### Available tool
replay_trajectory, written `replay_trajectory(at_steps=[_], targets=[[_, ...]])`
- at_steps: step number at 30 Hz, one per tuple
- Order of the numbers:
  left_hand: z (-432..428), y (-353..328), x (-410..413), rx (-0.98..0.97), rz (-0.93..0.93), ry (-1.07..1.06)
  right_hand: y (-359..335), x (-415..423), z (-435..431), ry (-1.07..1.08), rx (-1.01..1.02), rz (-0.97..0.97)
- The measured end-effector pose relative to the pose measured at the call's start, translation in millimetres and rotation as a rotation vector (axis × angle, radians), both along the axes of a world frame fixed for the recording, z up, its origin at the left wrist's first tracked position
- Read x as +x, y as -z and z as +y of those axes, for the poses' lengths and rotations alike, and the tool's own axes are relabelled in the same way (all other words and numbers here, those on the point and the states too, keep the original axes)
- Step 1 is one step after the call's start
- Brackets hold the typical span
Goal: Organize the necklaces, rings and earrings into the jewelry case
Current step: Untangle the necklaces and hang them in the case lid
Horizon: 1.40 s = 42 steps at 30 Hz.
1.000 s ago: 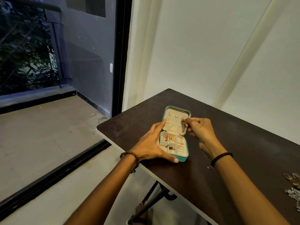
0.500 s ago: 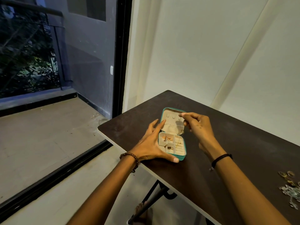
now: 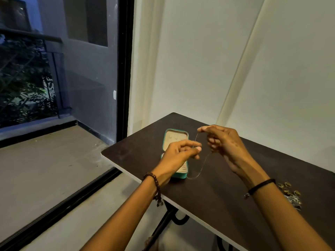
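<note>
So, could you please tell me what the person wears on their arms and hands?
At the wrist of the left hand is a brown beaded bracelet with a small dangling end; at that of the right hand, a thin black cord band. No sleeves show.

left hand over case, necklace beside

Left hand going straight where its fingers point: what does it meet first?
Probably the right hand, just beyond the necklace chain both hands pinch. The left hand aims at it; depth is unclear.

Dim indoor light, dusk outside, wide-angle edge distortion.
</note>
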<state>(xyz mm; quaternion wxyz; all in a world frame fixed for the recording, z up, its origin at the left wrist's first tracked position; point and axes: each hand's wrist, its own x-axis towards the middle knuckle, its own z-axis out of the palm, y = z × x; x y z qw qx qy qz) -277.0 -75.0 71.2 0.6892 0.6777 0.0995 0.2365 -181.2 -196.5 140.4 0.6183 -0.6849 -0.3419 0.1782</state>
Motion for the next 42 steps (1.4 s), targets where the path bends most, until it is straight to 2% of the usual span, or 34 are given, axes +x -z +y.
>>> replay_trajectory(at_steps=[5, 9, 12, 17, 21, 25, 29, 31, 36, 42], targets=[[-15.6, 4.0, -3.5, -0.19, -0.001, 0.024, -12.4, 2.1, -34.8, 0.065, 0.149, 0.196], [-24.4, -4.5, -5.1, -0.332, -0.059, 0.017, -11.3, 6.9, -60.0, 0.077, 0.187, 0.282], [-30.8, -21.7, -0.1, -0.2, -0.052, 0.023, -10.5, 9.3, -75.3, 0.064, 0.16, 0.295], [-51.0, -60.7, 9.9, 0.095, -0.031, 0.098, -10.3, 6.5, -88.9, 0.017, 0.037, 0.2], [-68.0, -81.2, 20.4, 0.255, 0.041, 0.15, -10.1, 0.9, -94.1, -0.013, 0.101, 0.212], [-72.9, -87.5, 26.0, 0.252, 0.089, 0.194, -9.0, 3.6, -103.9, 0.051, 0.071, 0.105], [-64.3, -79.6, 25.2, 0.149, 0.141, 0.254, -6.4, 8.7, -117.7, 0.12, -0.069, -0.041], [-60.6, -74.4, 25.2, 0.097, 0.135, 0.299, -4.0, 10.6, -124.0, 0.084, -0.094, -0.092], [-69.1, -70.9, 28.6, 0.169, 0.093, 0.307, -1.4, 12.8, -132.8, -0.047, -0.019, 0.003], [-80.0, -68.5, 37.0, 0.19, 0.077, 0.325, 3.1, 16.2, -143.2, -0.037, 0.012, -0.029]])
